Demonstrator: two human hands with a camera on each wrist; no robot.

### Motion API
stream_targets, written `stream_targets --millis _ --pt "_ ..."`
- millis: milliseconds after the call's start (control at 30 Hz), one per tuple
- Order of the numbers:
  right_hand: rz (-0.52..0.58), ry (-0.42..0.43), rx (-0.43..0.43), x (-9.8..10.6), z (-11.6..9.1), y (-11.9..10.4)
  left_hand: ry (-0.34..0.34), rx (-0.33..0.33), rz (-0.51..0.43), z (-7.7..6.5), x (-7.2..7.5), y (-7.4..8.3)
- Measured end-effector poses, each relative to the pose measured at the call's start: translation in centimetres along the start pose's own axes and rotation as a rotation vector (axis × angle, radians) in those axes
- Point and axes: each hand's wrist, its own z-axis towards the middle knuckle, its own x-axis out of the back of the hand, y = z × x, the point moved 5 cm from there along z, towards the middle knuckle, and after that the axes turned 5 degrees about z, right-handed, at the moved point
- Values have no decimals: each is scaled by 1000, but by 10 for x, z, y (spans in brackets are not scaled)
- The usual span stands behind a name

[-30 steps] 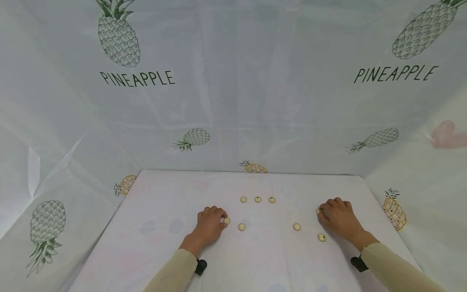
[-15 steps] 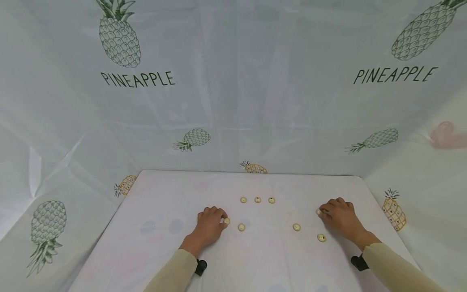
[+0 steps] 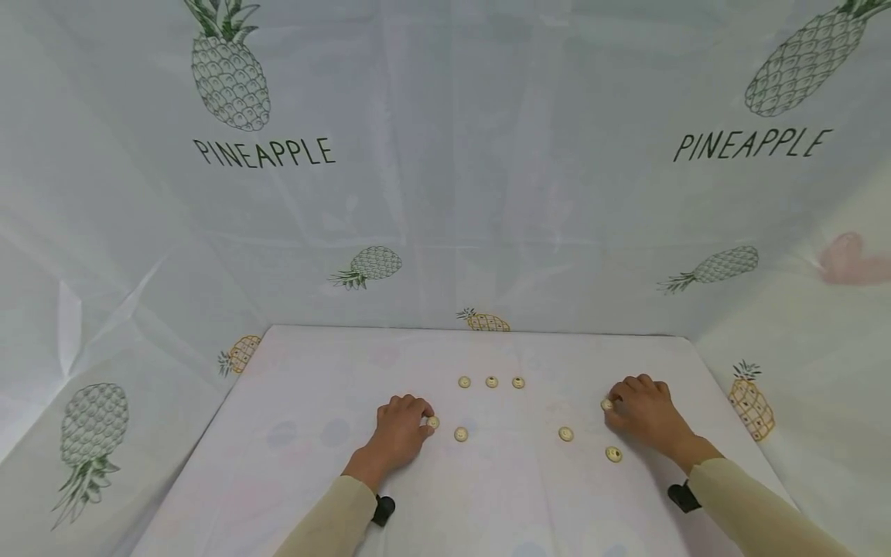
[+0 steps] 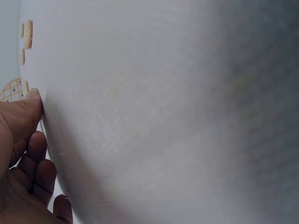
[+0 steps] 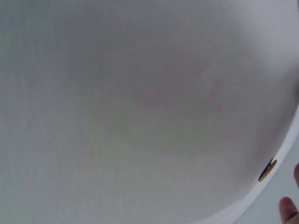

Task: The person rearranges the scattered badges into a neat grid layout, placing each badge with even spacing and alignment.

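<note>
In the head view my left hand (image 3: 402,427) rests on the table at left of centre. Its thumb and forefinger pinch the edge of a round cream button (image 3: 433,422). The left wrist view shows the thumb (image 4: 23,109) at the tabletop, with the other fingers curled below it. Over at the right, my right hand (image 3: 643,410) holds another cream button (image 3: 607,404) between thumb and fingertips, the button's face showing. Only a bit of that hand's fingertips (image 5: 288,207) enters the right wrist view, near a button (image 5: 267,171) seen almost edge-on.
Three buttons form a row at the back, the middle one (image 3: 491,382) among them. Loose buttons lie nearer: one (image 3: 461,435) right of my left hand, one (image 3: 566,434) right of centre, one (image 3: 613,454) by my right wrist. A pineapple-print sheet (image 3: 431,193) hangs behind the white table (image 3: 306,495).
The button at my right fingertips shows more of its face, and the right hand's fingers have shifted slightly. My left hand and its button look unchanged.
</note>
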Motion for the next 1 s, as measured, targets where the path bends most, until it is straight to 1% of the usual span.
stream_targets --millis 133,300,433,667,1000 --pt "-117 51 99 -2 -1 -1 0 -4 2 0 -2 -1" --pt "-153 124 188 -1 0 -4 -1 -5 -4 -1 -1 0" --pt "-151 149 219 2 4 -11 -3 -5 -5 -1 0 0" --pt "-133 126 239 3 16 -29 -4 3 -5 1 1 0" --pt "-134 93 265 -8 38 -57 -3 8 -12 1 -1 -1"
